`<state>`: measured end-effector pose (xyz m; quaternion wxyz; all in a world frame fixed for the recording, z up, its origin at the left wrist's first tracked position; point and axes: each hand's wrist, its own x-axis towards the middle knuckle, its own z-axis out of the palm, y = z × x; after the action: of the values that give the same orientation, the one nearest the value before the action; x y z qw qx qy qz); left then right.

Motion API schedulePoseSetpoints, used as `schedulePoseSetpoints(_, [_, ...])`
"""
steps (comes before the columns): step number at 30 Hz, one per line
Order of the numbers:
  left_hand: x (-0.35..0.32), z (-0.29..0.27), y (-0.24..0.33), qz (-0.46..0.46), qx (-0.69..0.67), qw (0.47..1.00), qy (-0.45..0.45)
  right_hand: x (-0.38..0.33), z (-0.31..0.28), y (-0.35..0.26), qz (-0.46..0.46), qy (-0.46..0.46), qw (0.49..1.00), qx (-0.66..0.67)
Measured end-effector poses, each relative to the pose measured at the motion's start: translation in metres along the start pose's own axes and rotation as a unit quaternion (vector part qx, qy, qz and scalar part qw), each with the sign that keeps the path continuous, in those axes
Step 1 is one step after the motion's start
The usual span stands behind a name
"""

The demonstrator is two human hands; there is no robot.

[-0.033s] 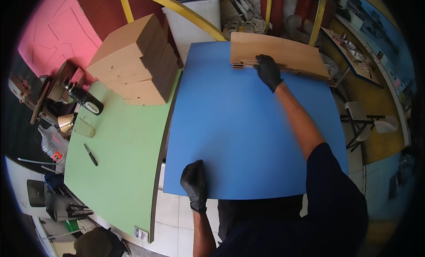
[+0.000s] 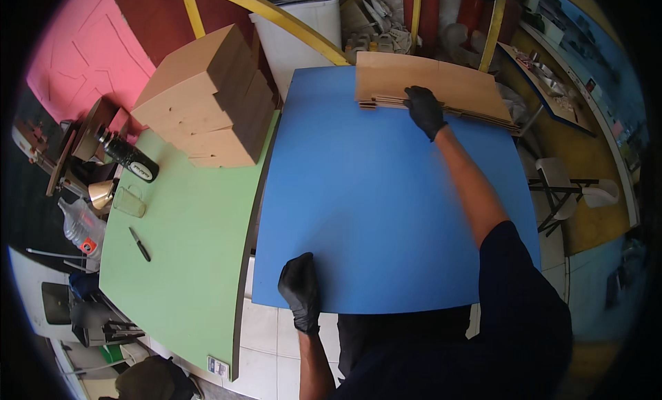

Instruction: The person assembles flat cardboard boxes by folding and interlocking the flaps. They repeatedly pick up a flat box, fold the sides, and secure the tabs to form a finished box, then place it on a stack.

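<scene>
A stack of flattened cardboard boxes [image 2: 441, 79] lies at the far right of the blue table [image 2: 386, 214], with several layered edges toward me. Black-gloved, my right hand [image 2: 424, 112] reaches to the stack's near edge, its fingers bent over the cardboard there. My left hand [image 2: 300, 288], in a black glove too, rests as a closed fist at the table's near left corner, and nothing shows in it.
Left of a narrow gap stands a green table [image 2: 186, 262], bearing stacked cardboard boxes [image 2: 200, 110], a dark bottle [image 2: 129, 155], a glass mug [image 2: 129, 201], a knife [image 2: 140, 244] and a small card-like item [image 2: 218, 367]. A folding chair [image 2: 557, 186] stands at right.
My right hand has shifted slightly to the right along the stack's near edge. The whole view has moved a little; my left fist stays at the table corner.
</scene>
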<state>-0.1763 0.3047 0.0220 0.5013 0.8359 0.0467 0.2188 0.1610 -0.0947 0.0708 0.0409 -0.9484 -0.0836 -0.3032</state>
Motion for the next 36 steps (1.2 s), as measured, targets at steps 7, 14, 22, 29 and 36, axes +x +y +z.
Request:
schedulePoseSetpoints(7, [0.005, 0.005, 0.007, -0.012, 0.036, 0.999, 0.003, 0.043, 0.006, 0.142, -0.004, -0.265, 0.935, 0.234])
schedulePoseSetpoints(14, [0.005, 0.009, 0.008, -0.023, 0.065, 0.998, 0.004, 0.067, -0.029, 0.130, 0.199, -0.403, 0.847, 0.286])
schedulePoseSetpoints(22, [0.004, 0.008, -0.001, -0.012, 0.092, 0.996, 0.000, 0.088, -0.010, 0.139, 0.051, -0.456, 0.848, 0.264])
schedulePoseSetpoints(29, [0.004, 0.009, -0.002, -0.015, 0.092, 0.996, -0.002, 0.083, -0.031, 0.126, 0.134, -0.459, 0.839, 0.258])
schedulePoseSetpoints(36, [0.005, 0.009, -0.004, 0.001, 0.103, 0.995, -0.005, 0.086, -0.025, 0.125, 0.066, -0.432, 0.866, 0.243])
